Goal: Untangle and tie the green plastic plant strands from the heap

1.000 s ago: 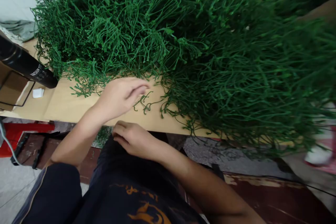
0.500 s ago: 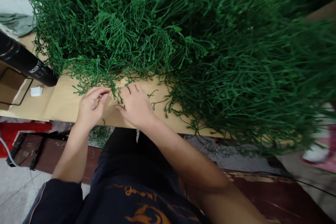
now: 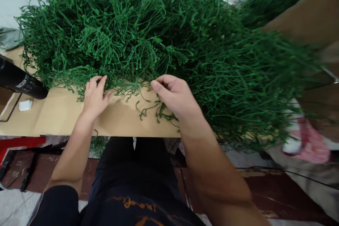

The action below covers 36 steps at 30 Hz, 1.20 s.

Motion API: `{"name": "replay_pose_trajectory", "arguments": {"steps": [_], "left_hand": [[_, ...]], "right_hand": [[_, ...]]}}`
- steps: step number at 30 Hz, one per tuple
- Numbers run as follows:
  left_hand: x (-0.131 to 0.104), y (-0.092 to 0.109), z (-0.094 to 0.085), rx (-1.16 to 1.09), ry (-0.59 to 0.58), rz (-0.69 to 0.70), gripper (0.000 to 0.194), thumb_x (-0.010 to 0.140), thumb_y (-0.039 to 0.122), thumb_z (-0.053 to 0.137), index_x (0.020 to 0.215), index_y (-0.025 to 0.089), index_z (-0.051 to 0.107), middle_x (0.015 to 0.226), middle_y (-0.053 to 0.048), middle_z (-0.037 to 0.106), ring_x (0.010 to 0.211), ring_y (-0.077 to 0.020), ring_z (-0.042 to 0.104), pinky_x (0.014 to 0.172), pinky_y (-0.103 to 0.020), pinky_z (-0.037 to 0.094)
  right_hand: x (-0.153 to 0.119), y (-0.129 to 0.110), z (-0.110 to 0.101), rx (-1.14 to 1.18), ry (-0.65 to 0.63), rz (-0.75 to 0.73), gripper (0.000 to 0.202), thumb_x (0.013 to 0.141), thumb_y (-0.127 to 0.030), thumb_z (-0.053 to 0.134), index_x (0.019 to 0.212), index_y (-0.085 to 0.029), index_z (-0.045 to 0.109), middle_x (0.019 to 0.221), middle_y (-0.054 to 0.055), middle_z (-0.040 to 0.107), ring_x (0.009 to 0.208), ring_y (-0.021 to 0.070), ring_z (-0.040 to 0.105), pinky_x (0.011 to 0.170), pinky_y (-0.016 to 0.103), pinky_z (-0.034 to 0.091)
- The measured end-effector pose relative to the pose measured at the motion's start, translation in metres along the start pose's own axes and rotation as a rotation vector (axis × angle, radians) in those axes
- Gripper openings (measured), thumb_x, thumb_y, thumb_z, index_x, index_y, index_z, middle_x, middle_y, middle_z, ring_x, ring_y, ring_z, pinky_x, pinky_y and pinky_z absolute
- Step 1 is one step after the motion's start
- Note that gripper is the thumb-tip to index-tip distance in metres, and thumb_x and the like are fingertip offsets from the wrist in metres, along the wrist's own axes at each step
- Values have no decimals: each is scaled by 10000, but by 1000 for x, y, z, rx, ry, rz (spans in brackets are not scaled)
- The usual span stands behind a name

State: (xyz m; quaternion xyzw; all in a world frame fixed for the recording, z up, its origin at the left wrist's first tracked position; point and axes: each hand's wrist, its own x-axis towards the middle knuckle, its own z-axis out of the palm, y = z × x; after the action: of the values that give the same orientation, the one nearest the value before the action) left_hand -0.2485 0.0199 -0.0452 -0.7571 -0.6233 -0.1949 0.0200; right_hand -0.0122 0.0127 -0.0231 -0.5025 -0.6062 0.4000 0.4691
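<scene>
Along the back of the table spreads a large heap of green artificial plant stems (image 3: 127, 31), thin and forked, with small buds at their tips. At the heap's near edge is my left hand (image 3: 95, 95), its fingers apart and the fingertips among the stems. My right hand (image 3: 176, 95) is closed in a pinch, thumb against forefinger, at the front of the heap. Green strands lie close to that pinch, but what is between the fingertips is too small to make out. A few loose stems (image 3: 144, 109) rest on the brown board between and below the hands.
A black vacuum flask (image 3: 23, 81) leans at the left, near a small white piece (image 3: 25, 105). The brown paper-like tabletop (image 3: 63, 113) ends just in front of my body. At the right are a cardboard piece (image 3: 304, 14) and pink-and-white cloth (image 3: 312, 144).
My hands have moved apart: the right went rightward and closed into a pinch, while the left came out of its pinch and reached to the heap's edge. The view has shifted slightly.
</scene>
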Motion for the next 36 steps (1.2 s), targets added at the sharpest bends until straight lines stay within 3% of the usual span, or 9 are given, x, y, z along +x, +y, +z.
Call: {"name": "replay_pose_trajectory", "arguments": {"steps": [4, 7, 11, 15, 17, 21, 26, 32, 36], "left_hand": [[14, -14, 8, 71, -66, -82, 498, 787, 332, 514, 1262, 184, 494, 1358, -143, 389, 1191, -326, 392, 965, -513, 383], [20, -21, 1, 94, -39, -125, 471, 765, 334, 543, 1217, 201, 536, 1337, -133, 421, 1182, -342, 400, 948, -543, 381], [16, -8, -30, 93, 55, -118, 367, 777, 367, 541, 1122, 260, 605, 1215, -95, 526, 1126, -334, 467, 937, -563, 366], [8, 20, -51, -137, 210, 44, 422, 828, 408, 483, 1203, 226, 541, 1211, -83, 527, 958, -204, 577, 892, -418, 453], [10, 31, -46, -345, 155, 110, 521, 811, 492, 486, 1250, 212, 485, 1257, -95, 508, 992, -194, 582, 885, -384, 470], [24, 40, -17, -623, -34, 179, 720, 764, 629, 457, 1355, 238, 331, 1397, -135, 404, 1255, -253, 443, 953, -414, 440], [30, 51, 5, -759, -112, 185, 624, 820, 575, 412, 1343, 241, 343, 1267, -134, 540, 1086, -208, 584, 846, -375, 510], [22, 71, 9, -764, -17, 78, 442, 864, 438, 434, 1251, 228, 403, 1085, -83, 606, 961, -148, 613, 816, -298, 516], [17, 80, 11, -694, 72, 35, 375, 891, 383, 392, 1242, 251, 375, 1062, -65, 587, 918, -133, 608, 791, -287, 519]], "right_hand": [[-9, -8, -34, 167, 180, 9, 205, 667, -310, 674, 638, -179, 519, 508, -59, 389, 412, 34, 304, 388, 194, 199], [-15, -11, -54, 357, 320, -24, 269, 607, -337, 716, 598, -184, 496, 490, -74, 354, 379, 20, 236, 366, 192, 139], [-24, -8, -57, 186, 182, -56, 189, 738, -331, 616, 660, -160, 596, 494, -56, 352, 420, 34, 275, 411, 205, 199], [-27, -5, -42, -58, 36, -196, 157, 810, -236, 523, 738, -151, 634, 686, 17, 526, 621, 85, 464, 586, 247, 388], [-27, -4, -37, -71, -39, -271, 162, 821, -216, 500, 751, -153, 632, 782, 46, 569, 734, 114, 525, 685, 274, 433], [-29, -3, -34, -46, -223, -352, 166, 834, -214, 488, 776, -163, 634, 852, 63, 597, 866, 145, 568, 808, 304, 453], [-30, 0, -38, -148, -377, -325, 187, 849, -252, 471, 846, -181, 644, 904, 62, 627, 922, 154, 561, 872, 323, 434], [-23, 4, -28, -71, -476, -155, 355, 737, -452, 605, 924, -151, 585, 823, 47, 601, 766, 147, 546, 701, 277, 461], [-16, 2, -12, 14, -336, -64, 247, 803, -391, 523, 811, -144, 541, 700, 14, 542, 644, 102, 479, 618, 243, 421]]}}
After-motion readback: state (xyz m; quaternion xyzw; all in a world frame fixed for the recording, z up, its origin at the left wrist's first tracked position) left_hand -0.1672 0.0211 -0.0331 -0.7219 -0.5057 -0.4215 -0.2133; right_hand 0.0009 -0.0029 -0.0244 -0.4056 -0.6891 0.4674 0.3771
